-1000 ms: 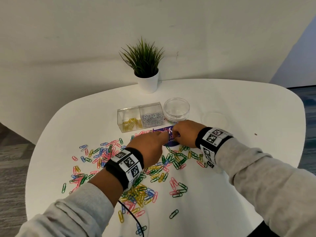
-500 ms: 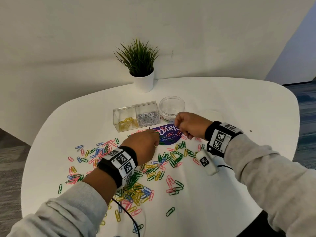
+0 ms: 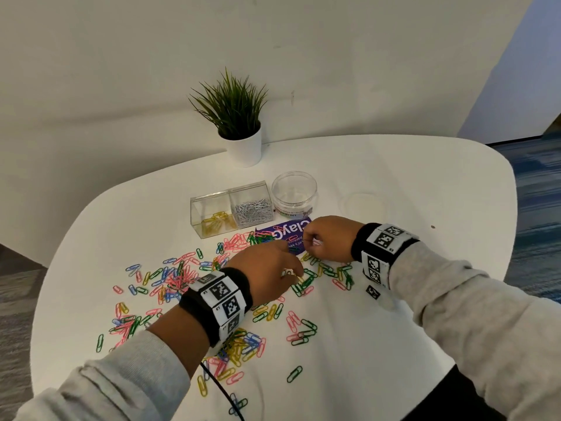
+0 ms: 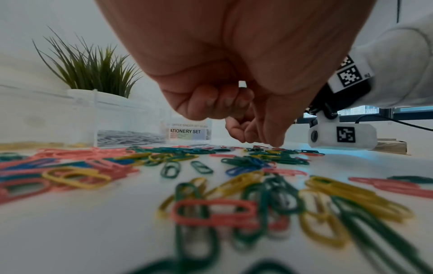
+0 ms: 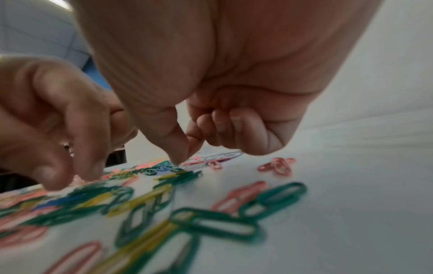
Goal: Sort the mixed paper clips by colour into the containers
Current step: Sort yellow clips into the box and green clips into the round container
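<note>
Mixed pink, green, blue and yellow paper clips (image 3: 179, 278) lie scattered over the white table (image 3: 394, 344). Behind them stands a clear two-part box (image 3: 209, 205), yellow clips in its left half and silver ones in its right, with a round clear jar (image 3: 294, 189) beside it. My right hand (image 3: 306, 243) is down at a purple lid (image 3: 285, 232); in the right wrist view its thumb and forefinger (image 5: 185, 157) pinch together on a clip there. My left hand (image 3: 293, 273) hovers curled just in front, fingertips (image 4: 274, 143) touching the clips; what it holds is hidden.
A potted plant (image 3: 239, 126) stands at the table's back edge against the wall. A faint clear lid (image 3: 362, 205) lies right of the jar. A black cable (image 3: 218, 387) runs off the near edge. Bare tabletop lies to the right and front right.
My right hand, raised near the round jar half a second ago, has come back down to the clips at the purple lid. My left hand has shifted slightly right among the clips.
</note>
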`<state>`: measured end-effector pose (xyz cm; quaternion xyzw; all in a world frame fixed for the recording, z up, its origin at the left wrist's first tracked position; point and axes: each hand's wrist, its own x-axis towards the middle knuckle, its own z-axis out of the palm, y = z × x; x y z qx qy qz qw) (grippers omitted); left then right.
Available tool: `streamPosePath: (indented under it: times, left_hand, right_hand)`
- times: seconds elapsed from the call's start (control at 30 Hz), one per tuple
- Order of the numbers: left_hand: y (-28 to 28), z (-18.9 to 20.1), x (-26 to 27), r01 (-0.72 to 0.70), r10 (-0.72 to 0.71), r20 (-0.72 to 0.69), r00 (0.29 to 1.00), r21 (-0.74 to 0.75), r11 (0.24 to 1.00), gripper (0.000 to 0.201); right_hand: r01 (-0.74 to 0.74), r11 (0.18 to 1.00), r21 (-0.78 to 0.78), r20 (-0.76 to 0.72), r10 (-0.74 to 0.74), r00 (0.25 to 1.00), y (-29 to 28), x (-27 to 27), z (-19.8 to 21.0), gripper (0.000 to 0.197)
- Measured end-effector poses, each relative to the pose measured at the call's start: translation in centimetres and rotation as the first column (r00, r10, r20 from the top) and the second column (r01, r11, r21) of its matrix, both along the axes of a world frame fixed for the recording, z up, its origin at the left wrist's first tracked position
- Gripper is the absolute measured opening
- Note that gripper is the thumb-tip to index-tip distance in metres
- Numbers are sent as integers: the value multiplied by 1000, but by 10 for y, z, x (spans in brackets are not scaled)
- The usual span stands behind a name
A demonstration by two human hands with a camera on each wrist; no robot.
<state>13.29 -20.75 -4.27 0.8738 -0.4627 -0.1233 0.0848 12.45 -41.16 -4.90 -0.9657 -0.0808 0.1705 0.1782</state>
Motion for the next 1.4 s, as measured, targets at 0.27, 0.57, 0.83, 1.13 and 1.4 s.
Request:
streamPosePath:
  times: [0.27, 0.57, 0.83, 1.13, 1.4]
  left_hand:
    - [-3, -2, -4, 43, -48, 72, 996, 65, 997, 18]
    - [17, 3, 12, -261, 261, -104, 960, 12, 965, 3]
    - [12, 8, 10, -311, 311, 20, 950, 44, 949, 14]
    - [-8, 4, -11, -92, 76, 99, 992, 172, 981, 19]
    - [-6, 8, -8, -238, 244, -88, 966, 75, 968, 21]
  right_hand:
    - [-14, 1000, -28, -45, 13, 999, 13, -2, -2, 13]
    - [444, 576, 687, -244, -393, 887, -13, -14, 22, 12]
    - [556, 507, 658, -373, -422, 826, -28, -31, 9, 21]
    - [-30, 999, -42, -26, 29, 999, -1, -41, 5, 13]
    - [301, 858, 416, -141, -266, 954, -19, -41, 17, 7]
